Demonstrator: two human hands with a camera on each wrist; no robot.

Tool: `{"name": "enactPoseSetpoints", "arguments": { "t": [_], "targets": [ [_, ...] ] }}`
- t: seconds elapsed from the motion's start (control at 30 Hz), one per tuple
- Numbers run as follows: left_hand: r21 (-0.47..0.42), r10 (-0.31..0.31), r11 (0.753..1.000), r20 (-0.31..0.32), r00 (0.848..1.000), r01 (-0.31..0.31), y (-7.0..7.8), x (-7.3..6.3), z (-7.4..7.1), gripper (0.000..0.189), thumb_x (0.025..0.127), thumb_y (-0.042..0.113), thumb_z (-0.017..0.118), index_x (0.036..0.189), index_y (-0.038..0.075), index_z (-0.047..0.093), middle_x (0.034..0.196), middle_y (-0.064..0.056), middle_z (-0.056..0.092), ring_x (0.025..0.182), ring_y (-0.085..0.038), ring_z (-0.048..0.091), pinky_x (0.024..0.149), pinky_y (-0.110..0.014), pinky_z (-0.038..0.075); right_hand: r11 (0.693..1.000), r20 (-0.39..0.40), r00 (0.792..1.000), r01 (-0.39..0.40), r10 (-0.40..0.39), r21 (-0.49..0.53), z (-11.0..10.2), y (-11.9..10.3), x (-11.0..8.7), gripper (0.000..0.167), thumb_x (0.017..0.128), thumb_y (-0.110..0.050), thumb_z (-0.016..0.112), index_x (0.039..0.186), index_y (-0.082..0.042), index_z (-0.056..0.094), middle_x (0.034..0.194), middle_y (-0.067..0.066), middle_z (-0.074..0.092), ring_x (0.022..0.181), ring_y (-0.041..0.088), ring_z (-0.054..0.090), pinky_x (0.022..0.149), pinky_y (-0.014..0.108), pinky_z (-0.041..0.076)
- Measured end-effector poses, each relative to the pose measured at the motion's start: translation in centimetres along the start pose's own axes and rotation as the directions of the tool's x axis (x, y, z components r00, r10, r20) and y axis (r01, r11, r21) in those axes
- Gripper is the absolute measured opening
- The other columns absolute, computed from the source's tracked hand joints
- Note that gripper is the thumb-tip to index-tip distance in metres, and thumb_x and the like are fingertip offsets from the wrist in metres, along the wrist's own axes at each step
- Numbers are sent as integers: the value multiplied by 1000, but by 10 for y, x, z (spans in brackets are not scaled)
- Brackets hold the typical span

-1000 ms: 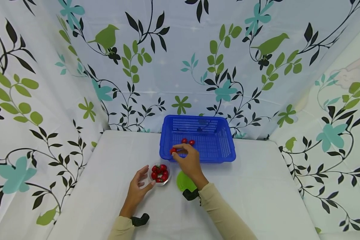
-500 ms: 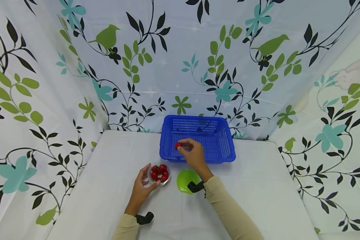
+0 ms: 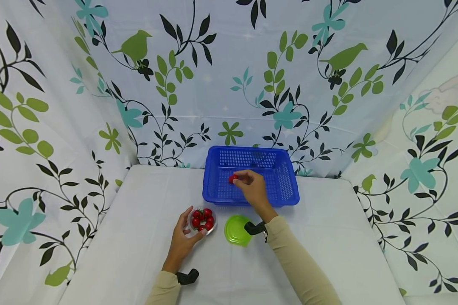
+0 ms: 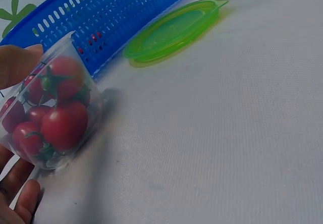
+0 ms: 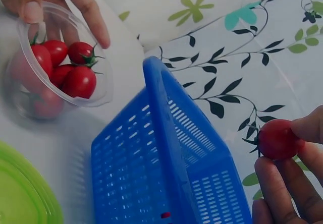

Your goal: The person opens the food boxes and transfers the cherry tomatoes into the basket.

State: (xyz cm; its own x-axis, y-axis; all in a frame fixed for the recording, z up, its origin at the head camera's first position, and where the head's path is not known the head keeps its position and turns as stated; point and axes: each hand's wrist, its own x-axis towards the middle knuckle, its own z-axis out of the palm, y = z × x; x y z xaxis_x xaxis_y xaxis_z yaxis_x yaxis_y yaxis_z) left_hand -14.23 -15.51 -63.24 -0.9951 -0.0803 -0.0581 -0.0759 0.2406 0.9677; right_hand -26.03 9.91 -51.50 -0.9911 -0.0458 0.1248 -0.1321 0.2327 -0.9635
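My right hand (image 3: 255, 191) pinches a red cherry tomato (image 5: 278, 139) by its sides, green stem outward, above the blue basket (image 3: 286, 199). A round clear plastic container (image 4: 93, 110) holding several cherry tomatoes (image 3: 203, 219) stands on the table to the basket's front left. My left hand (image 3: 181, 241) grips this container, thumb on one side of the rim and fingers around the other. Beside it lies a bright green lid (image 3: 235, 231), flat on the table. Specks of red show through the basket's slots in the left wrist view; the tomatoes inside are mostly hidden.
The table (image 3: 347, 245) wears a white cloth. Patterned curtains with leaves and birds (image 3: 229, 84) enclose the back and sides, and the basket stands close to the back one. A black strap-on device (image 3: 188, 276) sits on each wrist.
My right hand has carried the tomato rightward and farther into the basket, covering the tomatoes seen there before. My left hand has shifted slightly right, its thumb now against the container.
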Motion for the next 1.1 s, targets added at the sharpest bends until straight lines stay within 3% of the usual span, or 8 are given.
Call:
{"name": "enactPoseSetpoints", "arguments": {
  "t": [0.27, 0.43, 0.73, 1.1],
  "targets": [
    [16, 11, 1000, -1, 1000, -11, -6, 3, 0, 96, 87, 32, 90, 166, 24, 36, 173, -2, 36, 162, -31, 32, 110, -44, 41, 999, -14, 999, -45, 45, 10, -7, 1, 8, 25, 96, -12, 79, 121, -12, 79, 122, 5, 76, 100, 24, 73, 85, 29, 58],
    [7, 20, 1000, 1, 1000, -20, -8, 3, 0, 96, 87, 31, 90, 165, 24, 36, 173, -2, 37, 162, -31, 31, 111, -45, 41, 996, -10, 996, -85, 85, 6, -13, -1, 13, 23, 97, -14, 79, 119, -16, 79, 122, 5, 77, 102, 31, 74, 83, 31, 59],
    [13, 28, 1000, -7, 1000, -28, -8, 2, -1, 96, 86, 29, 91, 165, 23, 38, 173, -3, 38, 161, -33, 34, 111, -46, 42, 991, 17, 993, -118, 119, -58, -23, 3, 26, 27, 100, -17, 74, 127, -12, 76, 126, 4, 74, 120, 25, 64, 106, 43, 55],
    [4, 33, 999, -9, 999, -33, -8, 3, -1, 95, 85, 29, 91, 165, 23, 39, 172, -3, 39, 161, -33, 34, 112, -49, 42, 985, 45, 986, -155, 159, -77, -34, 6, 45, 21, 101, -16, 74, 122, -18, 78, 124, 4, 75, 122, 25, 66, 114, 49, 50]
  ]
}}
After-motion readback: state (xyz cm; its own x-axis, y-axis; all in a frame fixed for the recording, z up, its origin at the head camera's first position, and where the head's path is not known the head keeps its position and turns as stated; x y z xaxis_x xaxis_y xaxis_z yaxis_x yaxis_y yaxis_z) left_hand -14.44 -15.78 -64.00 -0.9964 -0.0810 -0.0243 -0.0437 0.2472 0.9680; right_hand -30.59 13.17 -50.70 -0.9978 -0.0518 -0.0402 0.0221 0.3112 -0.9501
